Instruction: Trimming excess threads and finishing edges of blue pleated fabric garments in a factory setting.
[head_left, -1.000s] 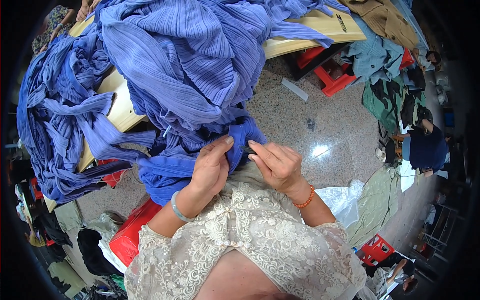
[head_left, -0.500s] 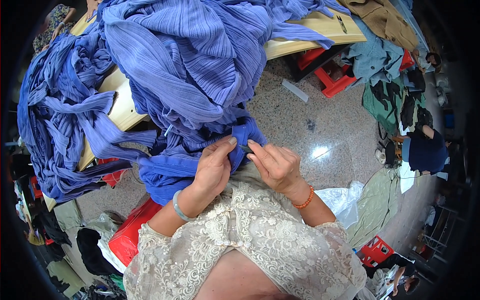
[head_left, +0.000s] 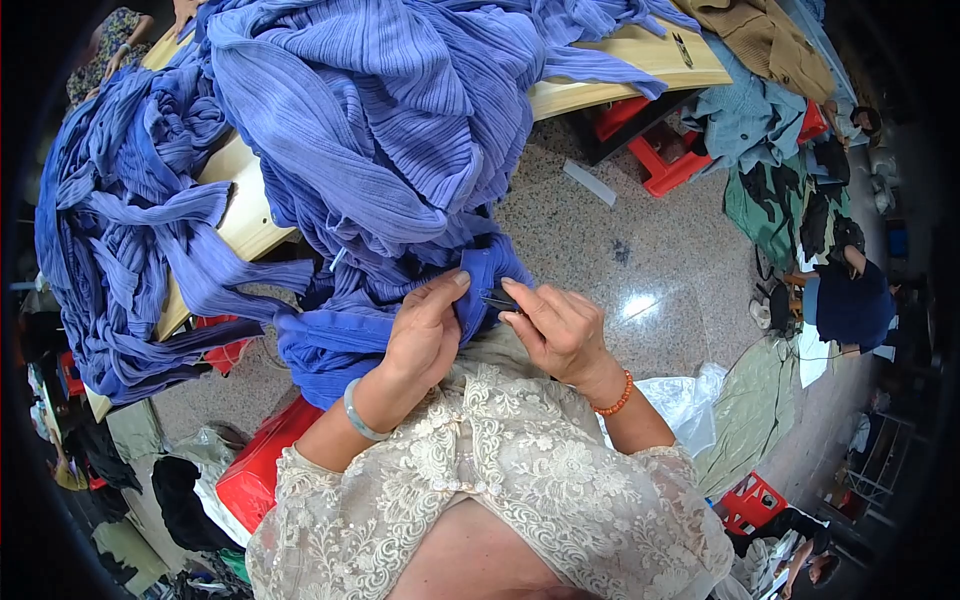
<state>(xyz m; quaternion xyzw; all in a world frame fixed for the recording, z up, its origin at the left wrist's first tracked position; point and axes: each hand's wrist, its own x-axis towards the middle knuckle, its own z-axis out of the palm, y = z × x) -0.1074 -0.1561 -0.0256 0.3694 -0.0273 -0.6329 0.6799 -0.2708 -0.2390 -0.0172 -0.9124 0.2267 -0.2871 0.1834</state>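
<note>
A blue-violet ribbed knit garment (head_left: 335, 340) hangs in folds over my lap, joined by sight to the big heap above it. My left hand (head_left: 425, 325) is closed on the garment's edge, thumb on top, with a pale bangle on its wrist. Just to the right, my right hand (head_left: 555, 330) grips small dark thread snips (head_left: 497, 299), their tips pointing left at the cloth band near my left thumb. Whether the tips touch the fabric I cannot tell. An orange bead bracelet circles that wrist.
A heap of similar blue knits (head_left: 370, 110) covers much of the pale wooden table (head_left: 245, 200). Another pair of snips (head_left: 683, 50) lies at its far right. Nearby are a red stool (head_left: 665, 170), a brown garment (head_left: 765, 40) and a red seat (head_left: 255, 470). Other people sit around the edges.
My right hand has drawn slightly to the right, and more of the snips' blades shows between the hands. My left hand holds the cloth in nearly the same place.
</note>
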